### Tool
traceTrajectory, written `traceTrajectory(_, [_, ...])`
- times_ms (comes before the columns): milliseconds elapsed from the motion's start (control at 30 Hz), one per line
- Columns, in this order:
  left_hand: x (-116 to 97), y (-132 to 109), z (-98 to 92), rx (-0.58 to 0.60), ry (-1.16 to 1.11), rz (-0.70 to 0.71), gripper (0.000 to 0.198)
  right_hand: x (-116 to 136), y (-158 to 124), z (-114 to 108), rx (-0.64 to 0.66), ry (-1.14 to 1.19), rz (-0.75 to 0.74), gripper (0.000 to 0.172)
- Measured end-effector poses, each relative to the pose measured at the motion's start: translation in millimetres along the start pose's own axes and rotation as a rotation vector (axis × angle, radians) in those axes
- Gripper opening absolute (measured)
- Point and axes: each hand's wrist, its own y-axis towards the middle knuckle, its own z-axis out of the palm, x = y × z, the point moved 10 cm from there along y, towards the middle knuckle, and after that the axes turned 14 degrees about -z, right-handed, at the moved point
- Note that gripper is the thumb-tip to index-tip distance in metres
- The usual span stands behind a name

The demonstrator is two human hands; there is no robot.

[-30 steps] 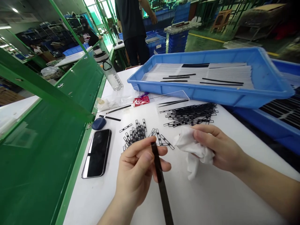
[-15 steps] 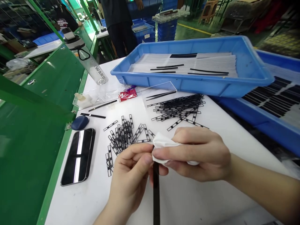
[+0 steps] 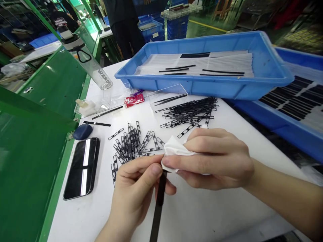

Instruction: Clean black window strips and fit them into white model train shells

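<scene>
Between finger and thumb, my left hand (image 3: 141,188) grips the upper end of a long black strip (image 3: 158,208), which slants down out of the picture. Pinched in my right hand (image 3: 217,159) is a folded white cloth (image 3: 175,148), pressed against the strip's top end right beside the left fingertips. The cloth and fingers hide that end. Just beyond my left hand lies a loose pile of small black frame-like pieces (image 3: 128,144). Farther back, a second heap of similar pieces (image 3: 189,112) rests on the white table (image 3: 202,208).
A blue tray (image 3: 202,82) with black strips on ridged white lining stands at the back. To the left are a phone (image 3: 82,168), a dark blue round object (image 3: 82,131), a clear bottle (image 3: 93,67) and a red packet (image 3: 134,100). A person (image 3: 123,27) stands beyond.
The black strip's lower end has swung to the left, so it now slants. Both hands keep their grip, the cloth still at the strip's top. The view has shifted slightly.
</scene>
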Motion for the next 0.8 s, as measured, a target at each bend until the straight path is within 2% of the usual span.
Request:
traceTrajectory(100, [-2, -1, -1.1, -0.038, 0.009, 0.005, 0.018, -2, 1, -2, -0.002, -0.016, -0.009, 0.017])
traceTrajectory(333, [0, -1, 6.7, 0.021, -0.019, -0.043, 0.017, -3, 0, -3, -0.011, -0.030, 0.005, 0.017])
traceTrajectory(467, [0, 0, 2.9, 0.029, -0.051, -0.047, 0.015, -14, -5, -4, -0.040, 0.000, 0.141, 0.020])
traceTrajectory(633, [1, 4, 5.4, 0.119, -0.051, -0.042, 0.011, -31, -15, -16, -0.214, 0.044, 0.292, 0.023])
traceTrajectory(800, [1, 2, 1.3, 0.030, -0.071, -0.032, 0.016, -46, -26, -13, -0.222, 0.048, 0.427, 0.017])
